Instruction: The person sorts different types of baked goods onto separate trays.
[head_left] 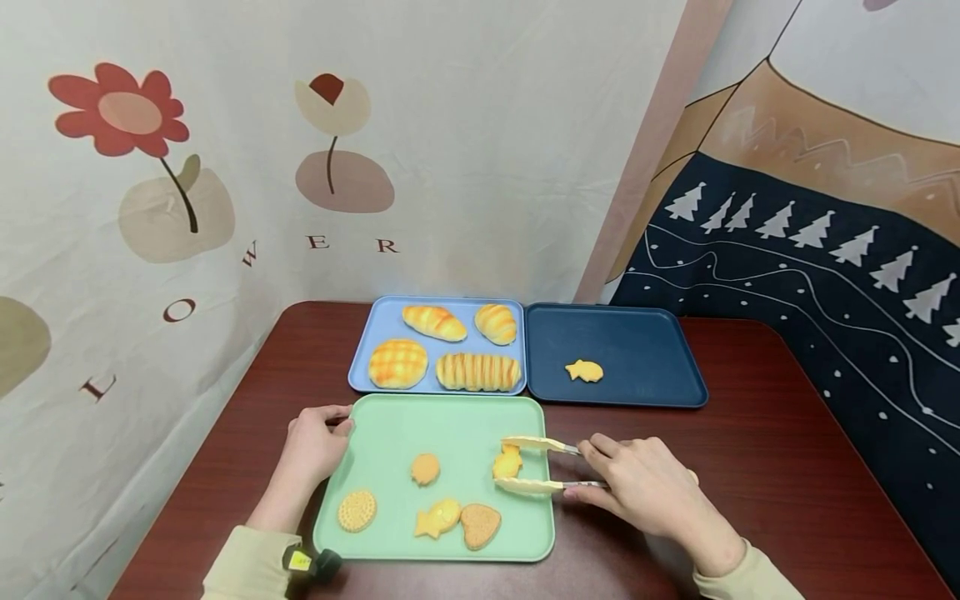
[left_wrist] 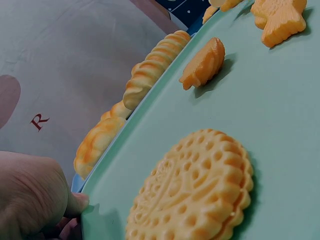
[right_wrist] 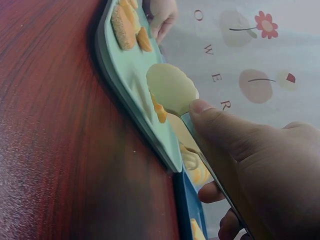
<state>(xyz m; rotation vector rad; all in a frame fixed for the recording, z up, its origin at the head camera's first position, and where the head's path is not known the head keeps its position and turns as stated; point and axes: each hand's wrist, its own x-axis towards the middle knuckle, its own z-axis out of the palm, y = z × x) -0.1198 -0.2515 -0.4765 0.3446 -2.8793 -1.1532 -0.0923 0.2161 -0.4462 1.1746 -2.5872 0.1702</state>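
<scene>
My left hand (head_left: pixel 318 439) pinches the upper left corner of the green tray (head_left: pixel 420 417), thumb at its rim in the left wrist view. The right hand (head_left: pixel 637 479) holds a pair of tongs (head_left: pixel 551 486) with cream-coloured tips, thumb on one arm and fingers on the other. Between the tips, on the tray's right side, is a small yellow fish-shaped cookie (head_left: pixel 507 463); whether both tips touch it I cannot tell. Also on the tray are a round cookie (head_left: pixel 357 511), a small orange-yellow cookie (head_left: pixel 425 469), a fish cookie (head_left: pixel 438 518) and a heart cookie (head_left: pixel 481 526).
Behind the green tray stands a light blue tray (head_left: pixel 363 333) with several toy breads, such as a striped roll (head_left: pixel 478 372). To its right, a dark blue tray (head_left: pixel 637 350) bears one fish cookie (head_left: pixel 584 371). All stand on a dark red table (head_left: pixel 780 467) before a cloth backdrop.
</scene>
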